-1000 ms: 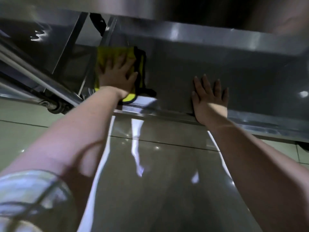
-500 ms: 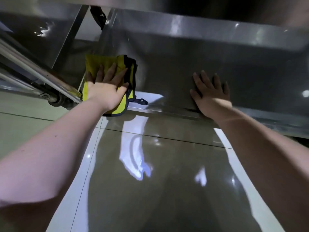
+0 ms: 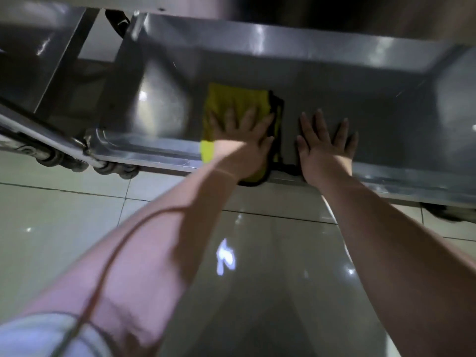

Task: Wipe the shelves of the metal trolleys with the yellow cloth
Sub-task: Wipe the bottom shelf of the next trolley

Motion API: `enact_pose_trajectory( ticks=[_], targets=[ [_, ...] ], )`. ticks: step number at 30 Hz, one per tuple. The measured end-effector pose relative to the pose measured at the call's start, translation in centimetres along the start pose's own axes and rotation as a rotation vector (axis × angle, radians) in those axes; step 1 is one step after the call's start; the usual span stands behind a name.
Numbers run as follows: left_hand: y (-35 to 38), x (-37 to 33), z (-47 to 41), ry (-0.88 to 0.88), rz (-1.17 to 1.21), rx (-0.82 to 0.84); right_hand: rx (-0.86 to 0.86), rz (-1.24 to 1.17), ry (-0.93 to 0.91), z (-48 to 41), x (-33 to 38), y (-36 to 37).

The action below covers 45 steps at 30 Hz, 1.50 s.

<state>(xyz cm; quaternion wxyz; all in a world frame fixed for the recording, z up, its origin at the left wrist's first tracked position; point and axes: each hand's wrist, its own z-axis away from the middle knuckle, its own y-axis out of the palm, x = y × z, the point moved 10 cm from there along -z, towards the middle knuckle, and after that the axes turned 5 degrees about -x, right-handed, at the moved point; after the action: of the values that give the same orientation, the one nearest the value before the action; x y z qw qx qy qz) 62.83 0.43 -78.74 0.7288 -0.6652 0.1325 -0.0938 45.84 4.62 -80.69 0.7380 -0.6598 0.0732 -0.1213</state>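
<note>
A yellow cloth (image 3: pixel 233 100) with a black edge lies flat on the low shelf (image 3: pixel 373 104) of a metal trolley, near the shelf's front rim. My left hand (image 3: pixel 240 139) presses down on the cloth with straight, spread fingers. The cloth's near end hangs over the front rim. Just to the right, my right hand (image 3: pixel 325 145) rests flat on the bare shelf with its fingers spread, a narrow gap away from the cloth.
An upper shelf (image 3: pixel 283 3) overhangs at the top of the view. A second trolley's frame (image 3: pixel 49 60) stands at the left, with castor wheels (image 3: pixel 113 168) below the shelf corner. Glossy floor tiles (image 3: pixel 64 215) lie in front.
My left hand has slid the cloth to the right along the shelf, from the left corner to beside my right hand. The right hand has stayed flat on the shelf.
</note>
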Motion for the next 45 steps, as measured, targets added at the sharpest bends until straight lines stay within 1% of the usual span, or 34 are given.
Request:
enact_pose_trajectory(
  ticks=[2, 3, 5, 7, 10, 16, 19, 22, 24, 26, 28, 30, 31, 33, 34, 36, 37, 38, 39, 40, 41, 42, 43, 44, 45],
  targets=[
    [0.7, -5.4, -0.2, 0.083, -0.005, 0.021, 0.0, 0.01, -0.012, -0.1, -0.1, 0.0],
    [0.8, -6.5, -0.3, 0.091, -0.01, 0.029, 0.005, 0.007, -0.011, -0.2, -0.3, 0.0],
    [0.6, -6.3, -0.4, 0.092, -0.007, 0.013, 0.012, -0.011, -0.004, -0.2, -0.7, 0.0],
    [0.0, -4.3, -0.4, 0.096, 0.004, -0.038, -0.006, -0.046, -0.012, -0.1, -0.5, -0.3],
    [-0.3, 2.2, -0.7, -0.018, 0.015, -0.041, -0.002, -0.069, -0.012, 0.0, -0.2, -0.4],
    [-1.5, 20.3, 1.6, -0.338, -0.042, -0.053, -0.013, -0.051, 0.0, -0.2, -0.3, -0.3],
    [-1.7, 24.3, 3.0, -0.445, -0.062, 0.004, -0.03, -0.041, -0.015, -0.2, -0.1, 0.0],
    [-1.4, 22.5, 3.0, -0.481, -0.034, 0.023, -0.043, -0.058, -0.01, -0.3, -0.4, -0.1],
    [-1.0, 19.0, 2.6, -0.436, -0.026, 0.025, -0.047, -0.065, -0.01, -0.1, -0.5, -0.3],
    [-0.8, 14.5, 1.9, -0.354, -0.044, 0.024, -0.043, -0.112, -0.012, 0.0, -0.4, -0.6],
    [-0.6, 8.8, 1.1, -0.254, -0.052, 0.023, -0.025, -0.243, 0.021, -0.5, -0.9, -1.1],
    [0.1, 1.7, 0.5, -0.127, -0.036, 0.031, 0.004, -0.443, 0.089, -1.1, -2.2, -1.9],
    [0.5, -2.0, 0.4, -0.066, -0.018, 0.041, -0.012, -0.565, 0.119, -1.3, -2.9, -2.8],
    [1.1, -9.0, 0.6, 0.028, 0.027, 0.087, -0.122, -0.836, 0.178, -1.1, -4.5, -5.3],
    [1.4, -11.6, 0.8, 0.047, 0.044, 0.119, -0.197, -0.924, 0.193, -0.9, -5.2, -6.7],
    [1.8, -14.6, 1.1, 0.032, 0.094, 0.173, -0.332, -0.979, 0.185, -0.3, -6.1, -8.7],
    [1.5, -14.7, 1.1, -0.002, 0.168, 0.185, -0.365, -0.978, 0.173, -0.2, -6.2, -9.2],
    [0.6, -14.0, 0.9, -0.049, 0.296, 0.148, -0.365, -0.96, 0.165, -0.3, -6.1, -9.3],
    [-0.8, -12.3, 0.6, -0.101, 0.445, 0.056, -0.34, -0.92, 0.157, -0.5, -5.7, -9.0],
    [-2.5, -10.1, 0.4, -0.123, 0.542, -0.075, -0.303, -0.854, 0.133, -0.7, -4.9, -8.6],
    [-4.0, -7.9, 0.3, -0.102, 0.523, -0.187, -0.251, -0.748, 0.073, -0.8, -3.4, -7.9],
    [-4.5, -5.8, 0.2, -0.069, 0.457, -0.238, -0.188, -0.61, -0.022, -0.8, -1.2, -7.1],
    [-4.3, -3.7, 0.3, -0.049, 0.382, -0.234, -0.127, -0.459, -0.125, -0.4, 1.2, -5.9],
    [-3.6, -2.1, 0.6, -0.049, 0.318, -0.193, -0.077, -0.315, -0.202, 0.2, 3.3, -4.7],
    [-2.6, -0.9, 0.9, -0.053, 0.274, -0.154, -0.042, -0.197, -0.233, 0.7, 4.8, -3.5]
  ],
)
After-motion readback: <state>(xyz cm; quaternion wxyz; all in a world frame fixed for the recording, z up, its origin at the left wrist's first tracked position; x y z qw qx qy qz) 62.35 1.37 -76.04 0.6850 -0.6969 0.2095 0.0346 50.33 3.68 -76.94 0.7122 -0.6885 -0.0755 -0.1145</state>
